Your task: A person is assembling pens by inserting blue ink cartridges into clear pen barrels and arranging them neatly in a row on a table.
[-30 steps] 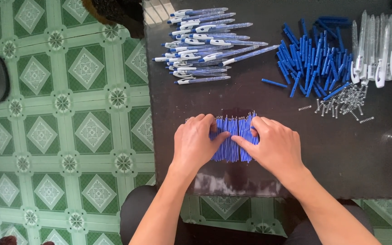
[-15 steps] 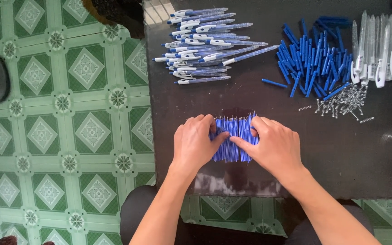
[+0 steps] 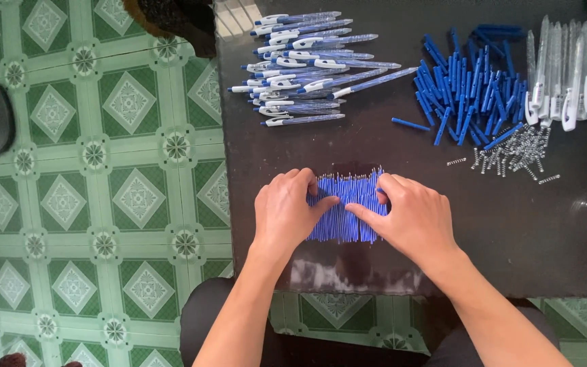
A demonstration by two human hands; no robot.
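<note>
Nearest to us, our knees and dark trousers sit under the front edge of the black tabletop (image 3: 565, 258), with the green patterned floor tiles (image 3: 90, 204) spreading off toward nine o'clock. Just past that edge our two hands bracket a flat row of blue pen refills (image 3: 345, 216), laid side by side with their metal tips pointing to twelve o'clock so that they line up evenly. Our left hand (image 3: 285, 211) presses in from nine o'clock and our right hand (image 3: 412, 217) from three o'clock, thumbs laid over the row and fingers curled at its ends; each grip is narrow and squeezing the bundle rather than lifting it, which keeps the thin tubes from rolling apart. Whether any refill is actually pinched off the surface we cannot tell, since the palms hide the ends. Farther out at two o'clock lies a small scatter of metal springs (image 3: 521, 151), kept apart from the rest, probably because they tangle easily. Beyond them, at one o'clock, a loose heap of short blue plastic parts (image 3: 470, 85) lies beside a row of clear pen barrels with white clips (image 3: 575, 68) at the far right edge. At twelve o'clock a pile of assembled pens (image 3: 307, 68) lies stacked roughly parallel, well clear of the working spot.
</note>
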